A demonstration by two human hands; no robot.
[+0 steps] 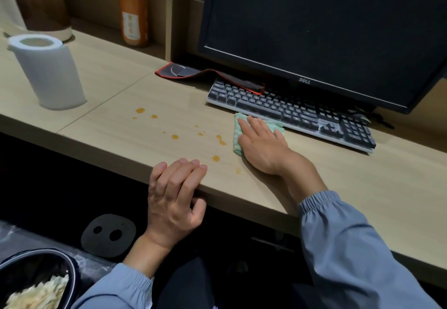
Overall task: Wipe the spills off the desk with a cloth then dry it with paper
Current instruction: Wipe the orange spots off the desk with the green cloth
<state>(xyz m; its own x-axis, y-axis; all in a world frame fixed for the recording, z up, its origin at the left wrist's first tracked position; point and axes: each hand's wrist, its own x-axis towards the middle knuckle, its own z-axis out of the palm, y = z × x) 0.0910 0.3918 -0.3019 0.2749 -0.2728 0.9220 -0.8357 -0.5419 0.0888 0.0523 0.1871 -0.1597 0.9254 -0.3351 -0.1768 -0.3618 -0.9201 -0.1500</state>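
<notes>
Green cloth (238, 131), soft, limp and light, lies mid-desk just in front of the keyboard (290, 113), pinned flat under the right hand (262, 145), fingers straight, palm pressure rather than a pinch. Orange spills (219, 139) dot the desk (362, 187) just left of it, toward the front edge. Left hand (174, 200) curls over that front edge, gripping it; paper roll (48, 71) stands untouched at the far left.

Lower centre, the left hand (176, 195) curls over the desk (350, 187) edge, thumb beneath; centre-right, the right hand (262, 146) lies flat, palm down, fingers straight, pointing upper left.
</notes>
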